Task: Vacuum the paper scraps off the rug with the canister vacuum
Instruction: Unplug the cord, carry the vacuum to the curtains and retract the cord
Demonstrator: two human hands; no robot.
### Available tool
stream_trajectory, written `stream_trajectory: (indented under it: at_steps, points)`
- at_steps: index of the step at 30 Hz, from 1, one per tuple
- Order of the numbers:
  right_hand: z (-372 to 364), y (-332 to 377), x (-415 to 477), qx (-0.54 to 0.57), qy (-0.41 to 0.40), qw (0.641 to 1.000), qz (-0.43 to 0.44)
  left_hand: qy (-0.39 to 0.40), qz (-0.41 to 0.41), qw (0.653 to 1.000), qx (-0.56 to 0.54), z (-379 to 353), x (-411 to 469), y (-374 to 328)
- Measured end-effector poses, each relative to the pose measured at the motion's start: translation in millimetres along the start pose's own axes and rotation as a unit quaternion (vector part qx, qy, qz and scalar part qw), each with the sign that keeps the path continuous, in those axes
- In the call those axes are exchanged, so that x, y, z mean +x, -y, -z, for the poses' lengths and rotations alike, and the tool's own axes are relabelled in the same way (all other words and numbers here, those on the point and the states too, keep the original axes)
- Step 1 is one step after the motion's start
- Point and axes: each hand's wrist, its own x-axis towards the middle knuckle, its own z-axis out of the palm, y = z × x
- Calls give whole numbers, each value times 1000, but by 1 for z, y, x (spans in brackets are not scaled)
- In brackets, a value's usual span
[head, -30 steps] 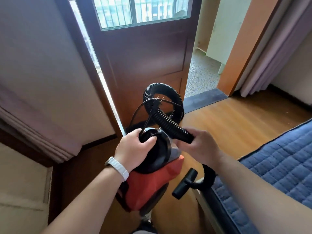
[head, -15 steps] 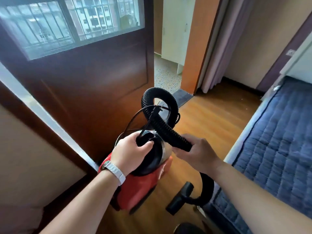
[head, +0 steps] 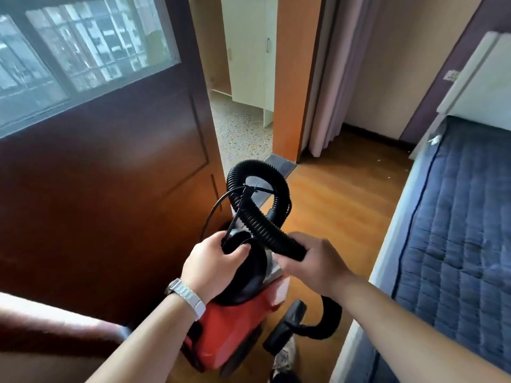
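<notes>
I carry a red canister vacuum (head: 235, 330) with a black top in front of me, above the wooden floor. My left hand (head: 213, 266), a watch on its wrist, grips the black handle on top of the canister. My right hand (head: 315, 261) grips the black ribbed hose (head: 257, 217), which loops upward and back down. The hose's black nozzle (head: 284, 327) hangs below my right forearm. A thin black cord runs along the loop. A blue quilted rug (head: 456, 230) lies on the floor at the right, with a few pale scraps (head: 434, 139) near its far end.
A dark wooden door with a glass pane (head: 110, 150) stands open at the left. Beyond it is a speckled floor and a white cabinet (head: 249, 51). An orange door frame (head: 293, 78) and pale curtain stand ahead. Wooden floor (head: 345, 205) runs between door and rug.
The view has turned right and moved forward: the door has slid left and more of the blue rug shows. Both hands keep the same hold on the vacuum and hose.
</notes>
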Motion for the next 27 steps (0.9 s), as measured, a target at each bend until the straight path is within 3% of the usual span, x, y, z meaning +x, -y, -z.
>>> stream_trajectory:
  at_steps: [14, 22, 27]
  points:
    - [121, -26, 180, -25, -69, 997, -4, 14, -72, 997, -15, -34, 222, -117]
    - [163, -58, 286, -71, -122, 987, -77, 109, -119, 985, -56, -83, 365, -152]
    - [189, -75, 349, -55, -172, 973, -141, 194, -194, 960, -50, -105, 452, -188]
